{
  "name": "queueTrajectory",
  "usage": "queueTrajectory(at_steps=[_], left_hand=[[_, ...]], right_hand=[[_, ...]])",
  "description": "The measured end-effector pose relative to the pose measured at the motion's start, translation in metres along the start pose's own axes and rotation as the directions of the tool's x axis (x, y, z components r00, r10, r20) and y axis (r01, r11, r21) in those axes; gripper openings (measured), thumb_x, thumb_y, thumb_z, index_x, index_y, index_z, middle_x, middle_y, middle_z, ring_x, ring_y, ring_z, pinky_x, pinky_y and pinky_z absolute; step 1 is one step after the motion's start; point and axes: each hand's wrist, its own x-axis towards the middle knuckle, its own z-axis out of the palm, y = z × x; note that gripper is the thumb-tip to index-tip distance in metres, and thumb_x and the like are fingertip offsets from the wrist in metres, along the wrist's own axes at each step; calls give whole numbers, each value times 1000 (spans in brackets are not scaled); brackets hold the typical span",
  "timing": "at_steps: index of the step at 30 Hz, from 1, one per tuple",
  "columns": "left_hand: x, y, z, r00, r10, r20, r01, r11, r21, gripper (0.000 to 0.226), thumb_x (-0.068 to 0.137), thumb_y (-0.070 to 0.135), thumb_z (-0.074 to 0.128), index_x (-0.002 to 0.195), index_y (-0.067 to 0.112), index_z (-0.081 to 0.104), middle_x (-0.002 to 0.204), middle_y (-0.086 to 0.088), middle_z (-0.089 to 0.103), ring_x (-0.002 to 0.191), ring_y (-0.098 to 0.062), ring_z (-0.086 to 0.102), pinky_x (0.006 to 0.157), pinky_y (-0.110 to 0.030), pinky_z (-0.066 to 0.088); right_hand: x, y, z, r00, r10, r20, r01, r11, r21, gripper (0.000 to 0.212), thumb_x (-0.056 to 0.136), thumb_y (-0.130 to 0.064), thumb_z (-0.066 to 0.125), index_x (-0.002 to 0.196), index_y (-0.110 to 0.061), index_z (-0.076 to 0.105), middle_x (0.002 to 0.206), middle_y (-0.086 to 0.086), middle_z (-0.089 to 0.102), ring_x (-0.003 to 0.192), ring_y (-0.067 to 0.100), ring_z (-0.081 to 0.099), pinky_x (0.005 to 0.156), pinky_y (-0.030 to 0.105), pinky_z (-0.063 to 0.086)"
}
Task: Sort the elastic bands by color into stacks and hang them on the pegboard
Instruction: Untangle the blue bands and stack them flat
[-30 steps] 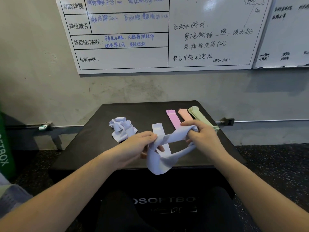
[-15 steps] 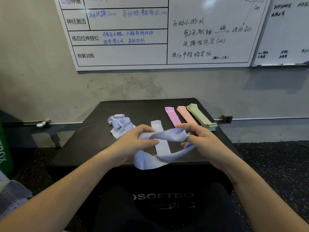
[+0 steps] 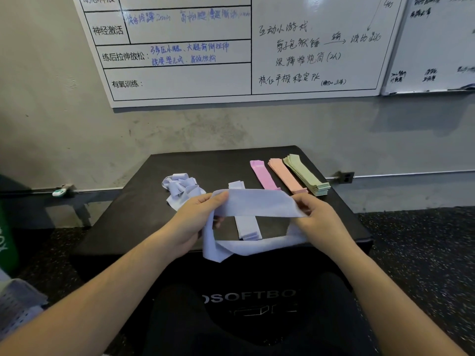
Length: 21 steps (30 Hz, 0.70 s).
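A black padded soft box point(image 3: 144, 201) served as the work surface, and everything was laid out along its top. Toward its left rear lay one loose, crumpled heap of lavender bands point(image 3: 180, 188), thin, flat and floppy, too tangled to count. In front of that heap the left hand point(image 3: 191, 222) pinched one end of a single lavender elastic band point(image 3: 257, 205), fingers curled over its upper edge. This band stretched flat and smooth between the two hands above the box's front half, while its lower loop sagged and twisted down over the front edge. Beneath the held band, at the box's middle, lay one neat lavender stack point(image 3: 245, 223), a narrow straight strip running front to back. The right hand point(image 3: 320, 219) gripped the band's other end, thumb and fingers closed round it. At the box's right rear three more tidy stacks lay side by side, angled alike: one pink stack point(image 3: 263, 174), one peach stack point(image 3: 285, 176) and one pale green stack point(image 3: 307, 176), the thickest of the three, its layered ends visible.
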Motion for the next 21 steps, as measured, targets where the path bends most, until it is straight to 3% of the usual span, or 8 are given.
queueTrajectory(at_steps=[3,7,12,14,17,21], left_hand=[[3,0,1,999,-25,-31,24,1000,-17,24,97,35,66,80,26,79,93,-5,64,85,-21,55,72,-30,50],[3,-3,3,1000,19,-15,-20,1000,-17,26,100,31,63,80,27,78,90,1,67,90,-19,57,71,-30,50],[0,-5,4,996,19,89,-16,999,-41,24,101,25,58,83,23,74,87,3,67,87,-15,60,74,-32,51],[0,-6,5,993,15,113,-11,999,-35,23,102,22,55,85,19,71,82,5,67,82,-13,60,72,-30,50],[2,-7,7,985,-24,173,12,997,70,21,103,16,49,95,17,68,81,4,66,76,-13,58,70,-28,45],[1,-5,15,975,-71,213,36,986,163,33,94,-5,44,105,16,66,88,4,69,81,-13,60,72,-28,44]], right_hand=[[-5,-6,-2,990,7,141,-21,995,98,34,87,-27,79,110,-31,54,103,-14,64,94,0,62,75,16,46],[-11,-12,-4,966,30,259,-100,960,263,56,78,-31,87,118,-30,47,117,-3,56,106,9,59,76,19,51],[-11,-13,-5,955,94,283,-234,826,513,67,56,-42,73,118,-25,52,114,6,55,90,16,55,70,21,48],[-9,-14,-7,948,139,286,-282,781,557,60,57,-41,66,112,-21,56,113,9,54,92,19,53,73,26,46],[-6,-16,-8,960,125,250,-245,806,538,22,93,-23,63,115,-23,64,114,7,64,103,22,61,82,32,49],[-4,-22,-5,980,48,194,-153,804,574,25,97,-15,64,119,-26,72,110,-1,74,97,13,68,78,27,53]])
